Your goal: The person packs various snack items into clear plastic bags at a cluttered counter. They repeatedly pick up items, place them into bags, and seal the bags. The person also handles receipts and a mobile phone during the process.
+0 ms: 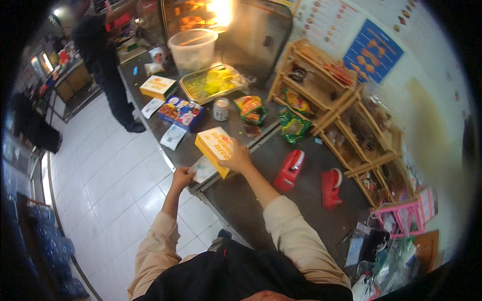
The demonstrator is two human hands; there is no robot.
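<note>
My right hand (238,157) grips a yellow and white cardboard food box (214,145) from its right side, above the dark counter. With my left hand (182,177) I pinch one end of a printed paper slip (203,170). The slip's other end reaches under the near edge of the box; whether they touch I cannot tell. Just beyond lie a blue printed box (181,113) and a second paper slip (173,137). A drinks can (221,109) stands upright past the yellow box.
Two red tape dispensers (289,170) (331,188) sit right of my forearm. Wooden racks (335,124) line the wall. Beyond are a foil tray (212,83), a plastic tub (192,50), another yellow box (158,87) and seasoning packets (250,109). A person (105,67) stands beyond the counter's left edge.
</note>
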